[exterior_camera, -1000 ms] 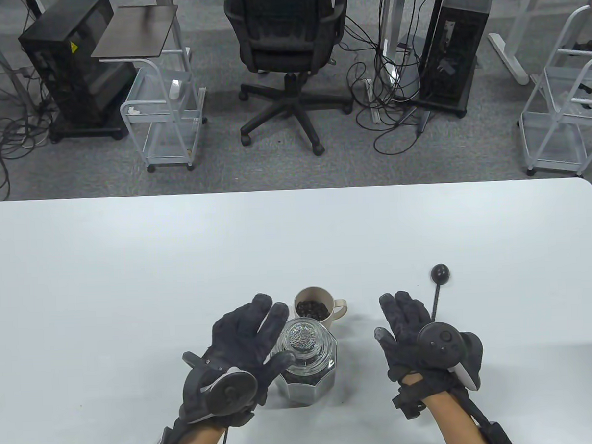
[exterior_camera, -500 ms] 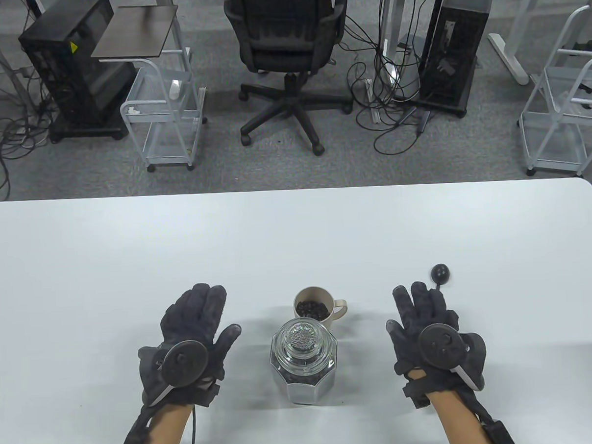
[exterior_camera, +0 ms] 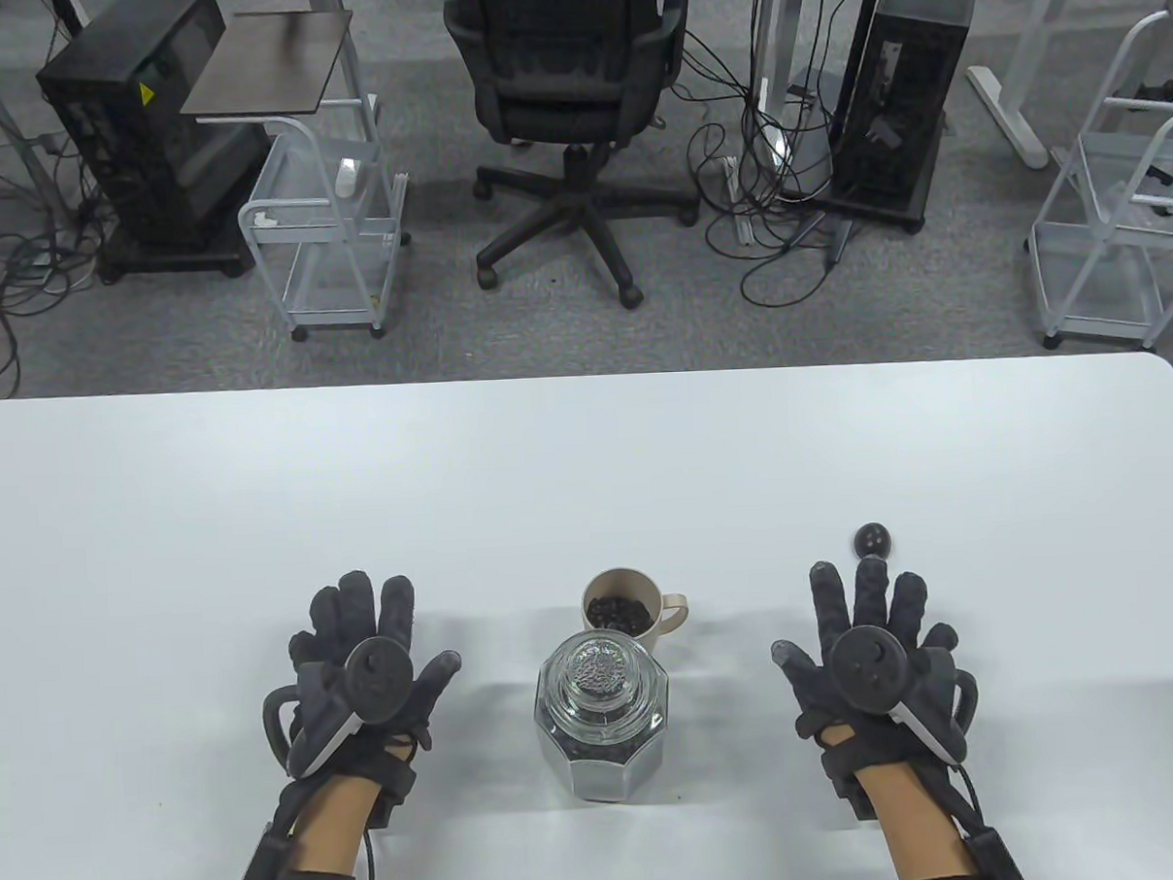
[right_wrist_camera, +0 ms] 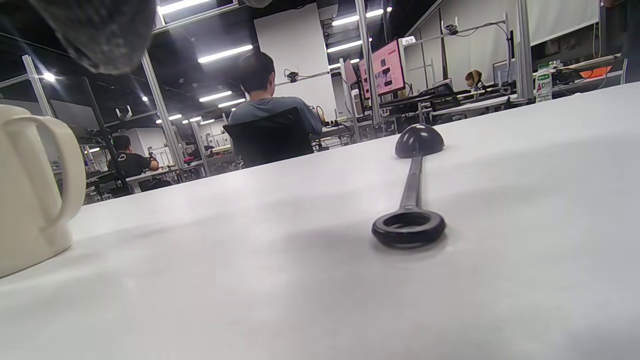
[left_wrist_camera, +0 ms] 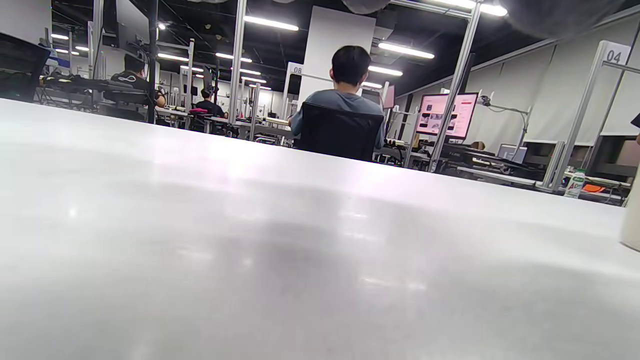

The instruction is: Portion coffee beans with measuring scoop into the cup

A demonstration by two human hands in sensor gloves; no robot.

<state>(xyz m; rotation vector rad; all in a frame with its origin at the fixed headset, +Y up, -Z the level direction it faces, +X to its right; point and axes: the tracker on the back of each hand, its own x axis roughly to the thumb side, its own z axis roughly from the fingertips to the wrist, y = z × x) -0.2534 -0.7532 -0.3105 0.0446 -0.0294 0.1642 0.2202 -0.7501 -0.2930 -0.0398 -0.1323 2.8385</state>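
Room: a lab with grey carpet; a black office chair (exterior_camera: 572,100), white wire trolleys (exterior_camera: 330,232) and tangled cables stand beyond the far edge of the worktop. In the wrist views a person (left_wrist_camera: 345,100) sits with their back turned, at a distant desk near a pink-lit monitor (left_wrist_camera: 446,116).
Worktop: a wide, plain white tabletop (exterior_camera: 588,479) that carries everything below.
Cup: a cream ceramic cup with a side handle (exterior_camera: 631,609), upright near the middle of the worktop, holding dark coffee beans (exterior_camera: 617,613); its handle points right.
Jar: a clear faceted glass jar with a round glass stopper (exterior_camera: 603,716), lid on, dark beans visible inside; it stands just in front of the cup, on the person's side, and I cannot tell whether the two touch.
Scoop: a black long-handled measuring scoop with a ring at the handle end (right_wrist_camera: 412,187), lying flat on the worktop to the right of the cup, bowl turned downward at the far end; in the table view only its bowl shows past the right fingertips (exterior_camera: 871,576).
Left hand: the black-gloved left hand (exterior_camera: 363,664) lies palm down left of the jar, well apart from it, grip released, fingers straight and spread, holding nothing.
Right hand: the black-gloved right hand (exterior_camera: 873,651) lies palm down right of the jar, over the scoop's handle, grip released, fingers spread, holding nothing.
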